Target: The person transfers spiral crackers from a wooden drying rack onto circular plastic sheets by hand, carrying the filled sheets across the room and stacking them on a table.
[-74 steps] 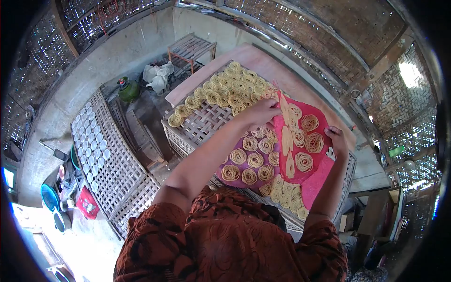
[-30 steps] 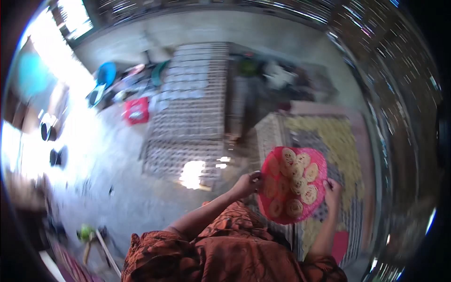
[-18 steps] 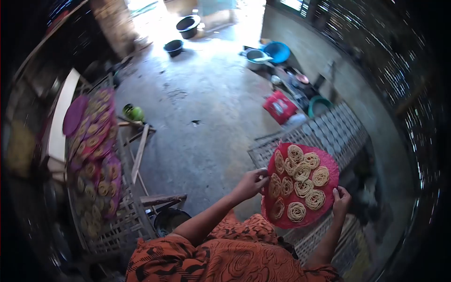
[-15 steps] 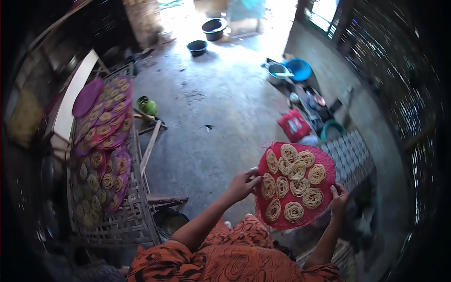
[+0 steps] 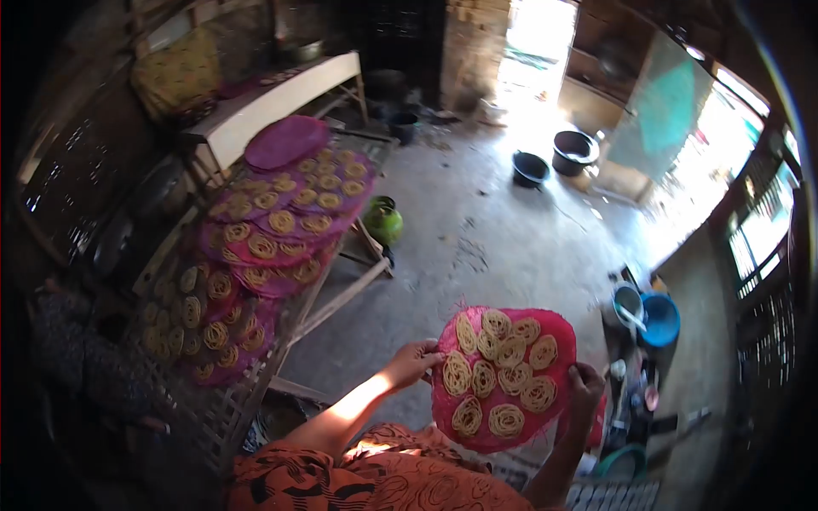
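A round pink mesh sheet (image 5: pixel 530 407) bearing several coiled noodle nests (image 5: pixel 506 421) hangs in front of me, roughly level. My left hand (image 5: pixel 415 364) pinches its left edge, and my right hand (image 5: pixel 584 390) grips the right edge. To the left, overlapping pink and purple mesh sheets (image 5: pixel 298 223) with more noodle nests lie on a woven bamboo rack (image 5: pixel 226 409). A bare purple round sheet (image 5: pixel 287 143) rests at the far end of that rack.
A green gas cylinder (image 5: pixel 383 221) and wooden rack legs (image 5: pixel 341 300) stand left of centre. Black tubs (image 5: pixel 574 153) sit near the bright doorway. At the right are a blue basin (image 5: pixel 659 319) and assorted wares. A person's patterned clothing (image 5: pixel 89 358) shows dimly at the far left.
The pink sheet with nests was lifted from the woven table and is now held between both hands. My view has turned from that table toward the rack with the other sheets.
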`<state>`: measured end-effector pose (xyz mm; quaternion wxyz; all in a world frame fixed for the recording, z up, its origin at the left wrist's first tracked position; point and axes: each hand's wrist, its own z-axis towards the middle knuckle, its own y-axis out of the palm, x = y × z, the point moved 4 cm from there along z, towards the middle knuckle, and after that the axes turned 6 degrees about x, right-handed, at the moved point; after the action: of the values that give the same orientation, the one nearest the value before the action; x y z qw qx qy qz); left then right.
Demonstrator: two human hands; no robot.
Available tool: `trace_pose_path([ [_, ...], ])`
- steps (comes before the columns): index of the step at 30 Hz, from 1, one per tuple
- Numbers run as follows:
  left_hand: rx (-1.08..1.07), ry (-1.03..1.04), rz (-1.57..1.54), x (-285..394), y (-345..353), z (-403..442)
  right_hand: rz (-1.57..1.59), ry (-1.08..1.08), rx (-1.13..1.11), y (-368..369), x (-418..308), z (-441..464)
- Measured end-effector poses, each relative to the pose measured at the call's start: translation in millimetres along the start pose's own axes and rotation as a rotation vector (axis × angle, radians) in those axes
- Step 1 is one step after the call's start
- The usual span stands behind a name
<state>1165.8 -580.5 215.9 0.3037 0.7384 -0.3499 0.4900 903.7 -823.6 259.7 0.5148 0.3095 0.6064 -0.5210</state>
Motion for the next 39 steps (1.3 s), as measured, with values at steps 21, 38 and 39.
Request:
trace_pose_path([
  [21,0.351,0.220,0.008,155,-180,458,0.035,-0.175,-0.377,377,-81,506],
  [38,0.668,0.128,-0.251,284,-352,820,0.001,-0.350,-0.708,763,-164,877],
  [39,0.679,0.143,-0.259,276,-374,830,-0.021,-0.346,-0.727,791,-174,878],
])
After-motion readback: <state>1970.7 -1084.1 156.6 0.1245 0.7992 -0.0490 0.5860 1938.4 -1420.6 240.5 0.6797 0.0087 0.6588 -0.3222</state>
